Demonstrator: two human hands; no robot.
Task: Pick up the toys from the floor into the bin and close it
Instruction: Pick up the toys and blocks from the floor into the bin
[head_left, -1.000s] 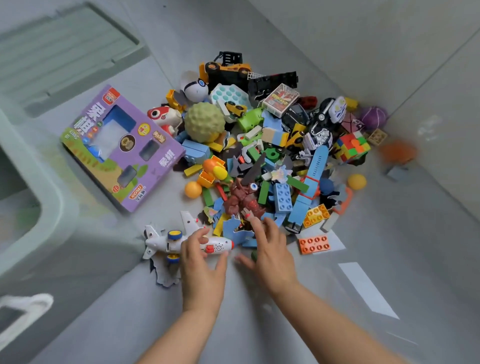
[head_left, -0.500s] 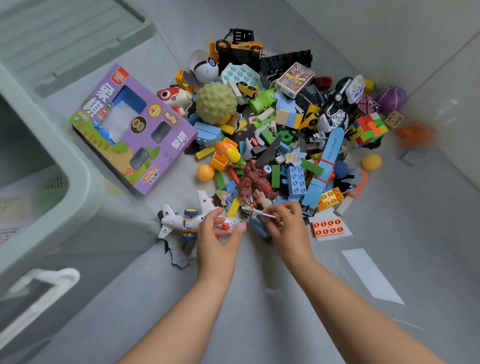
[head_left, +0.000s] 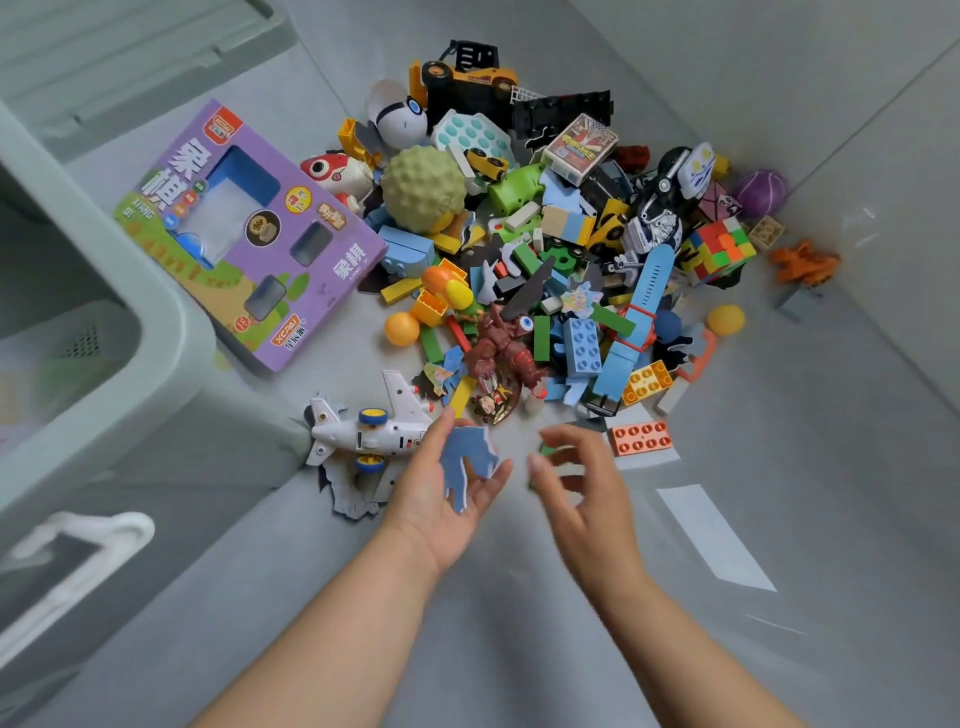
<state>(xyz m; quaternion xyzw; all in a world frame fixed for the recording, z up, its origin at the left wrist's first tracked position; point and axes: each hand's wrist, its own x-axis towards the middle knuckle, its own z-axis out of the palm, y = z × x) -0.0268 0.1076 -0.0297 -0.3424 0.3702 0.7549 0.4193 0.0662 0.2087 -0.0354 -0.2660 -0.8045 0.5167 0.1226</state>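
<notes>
Lower centre: left hand (head_left: 441, 499) palm-up, fingers loose, blue puzzle piece (head_left: 467, 462) lying on it. We read right hand (head_left: 582, 483) as pinching a green block (head_left: 551, 448); it's blurred.

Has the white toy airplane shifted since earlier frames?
No. The white toy airplane lies as before, its tail just below the near corner of the purple box; only the camera shifted.
</notes>
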